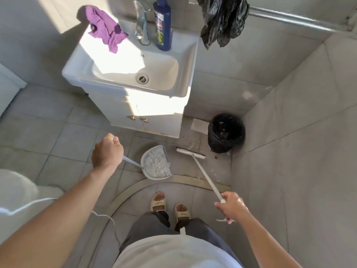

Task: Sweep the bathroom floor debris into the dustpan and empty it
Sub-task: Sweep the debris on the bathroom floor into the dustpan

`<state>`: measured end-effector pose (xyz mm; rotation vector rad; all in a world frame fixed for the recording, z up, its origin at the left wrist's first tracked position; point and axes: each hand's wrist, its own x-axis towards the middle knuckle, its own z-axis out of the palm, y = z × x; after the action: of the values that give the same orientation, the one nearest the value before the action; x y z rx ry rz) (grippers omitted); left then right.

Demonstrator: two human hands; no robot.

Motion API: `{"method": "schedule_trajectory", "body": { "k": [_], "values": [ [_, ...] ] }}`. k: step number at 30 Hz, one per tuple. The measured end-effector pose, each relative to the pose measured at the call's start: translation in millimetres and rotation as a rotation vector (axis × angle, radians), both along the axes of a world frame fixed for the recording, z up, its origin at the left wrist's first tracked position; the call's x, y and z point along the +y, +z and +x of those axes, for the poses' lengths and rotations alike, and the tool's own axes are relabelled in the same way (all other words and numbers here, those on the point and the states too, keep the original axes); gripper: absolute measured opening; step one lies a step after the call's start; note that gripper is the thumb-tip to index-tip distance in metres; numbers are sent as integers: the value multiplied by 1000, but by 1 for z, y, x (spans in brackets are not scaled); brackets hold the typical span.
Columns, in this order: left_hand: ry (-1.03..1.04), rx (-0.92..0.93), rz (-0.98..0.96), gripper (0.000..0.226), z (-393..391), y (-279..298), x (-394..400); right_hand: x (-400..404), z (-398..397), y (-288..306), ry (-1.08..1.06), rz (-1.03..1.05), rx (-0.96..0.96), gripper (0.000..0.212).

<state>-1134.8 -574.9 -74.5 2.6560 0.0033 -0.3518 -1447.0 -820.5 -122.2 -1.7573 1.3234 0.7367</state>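
A grey dustpan rests on the tiled floor below the sink cabinet, filled with white debris. My left hand is closed around the top of its long handle. My right hand grips the white handle of a broom, whose white head lies on the floor just right of the dustpan. A small bin lined with a black bag stands in the corner beyond the broom head. A few dark and white specks lie on the floor near the bin.
A white sink on a cabinet stands ahead, with a purple cloth, a blue bottle and a tap on it. A black bag hangs on the wall. A toilet sits left. My sandalled feet stand inside a curved floor threshold.
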Motion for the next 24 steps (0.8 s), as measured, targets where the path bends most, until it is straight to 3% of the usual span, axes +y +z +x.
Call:
{"method": "schedule_trajectory", "body": {
  "k": [3, 9, 12, 16, 19, 24],
  "values": [
    [146, -17, 11, 28, -15, -2, 38, 0, 22, -6, 105, 23, -29, 43],
    [331, -60, 14, 26, -67, -3, 112, 27, 66, -21, 309, 44, -26, 4],
    [413, -72, 29, 27, -82, -8, 148, 49, 79, -31, 379, 12, 17, 22],
    [511, -81, 16, 27, -84, -17, 187, 79, 84, -42, 401, 60, 72, 18],
    [524, -102, 8, 25, -81, -23, 216, 102, 86, -50, 344, 78, 132, 28],
    [475, -119, -19, 24, -65, -33, 257, 151, 96, -47, 319, 79, 245, 21]
  ]
}}
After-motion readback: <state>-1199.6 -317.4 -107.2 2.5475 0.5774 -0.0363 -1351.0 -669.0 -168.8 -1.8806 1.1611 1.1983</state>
